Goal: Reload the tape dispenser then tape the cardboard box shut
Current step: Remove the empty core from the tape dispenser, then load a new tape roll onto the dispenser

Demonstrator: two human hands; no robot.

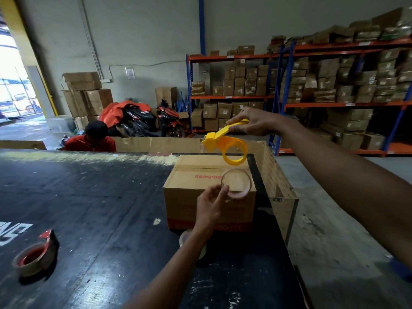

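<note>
A closed cardboard box [200,181] with red print stands on the black table [100,208]. My right hand [254,123] grips the handle of a yellow tape dispenser [229,146] and holds it in the air above the box's far side; its round holder is empty. Just below it, my left hand [211,204] pinches a thin, nearly bare tape core ring [236,183] by its near-left rim, over the box top. A tape roll [186,239] lies on the table in front of the box, mostly hidden behind my left forearm.
A red tape dispenser loaded with brown tape [35,255] lies at the table's near left. A large open carton [278,175] stands behind and right of the box. A person in red [93,139] sits beyond the table. Shelves of boxes [312,85] fill the back right.
</note>
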